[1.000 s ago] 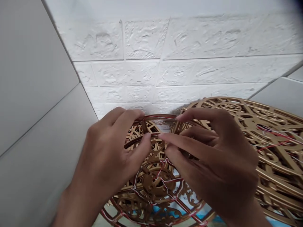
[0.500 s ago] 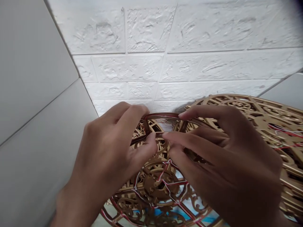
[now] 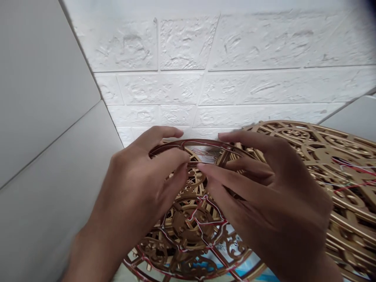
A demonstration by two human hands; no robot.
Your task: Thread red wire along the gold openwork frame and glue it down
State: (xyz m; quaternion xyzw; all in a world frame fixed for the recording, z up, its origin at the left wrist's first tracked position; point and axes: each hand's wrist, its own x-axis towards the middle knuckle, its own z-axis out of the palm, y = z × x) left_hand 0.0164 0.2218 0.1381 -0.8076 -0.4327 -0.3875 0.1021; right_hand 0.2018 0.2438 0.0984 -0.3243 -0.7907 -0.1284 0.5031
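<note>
A round gold openwork frame [image 3: 192, 226], with red and white wires running along its rings and spokes, is tilted up between my two hands. My left hand [image 3: 141, 184] is closed, its thumb and a finger pinched together at an inner ring near the far side, one finger raised above the outer rim. My right hand [image 3: 273, 196] grips the same far part from the right. One of its fingertips presses by the inner ring, close to my left fingertips, and another is at the outer rim. Whether a wire is between the fingertips, I cannot tell.
More gold openwork frames [image 3: 346, 156] are stacked at the right, loose red and white wires [image 3: 355, 182] lying on top. Behind stands a white brick-patterned wall [image 3: 182, 43], and a plain grey-white panel [image 3: 49, 129] is close on the left. Blue-patterned material [image 3: 249, 268] shows underneath.
My left hand's raised finger has lifted off the outer rim, and its other finger has come down to the thumb. The frame's hub and my right hand have shifted slightly left.
</note>
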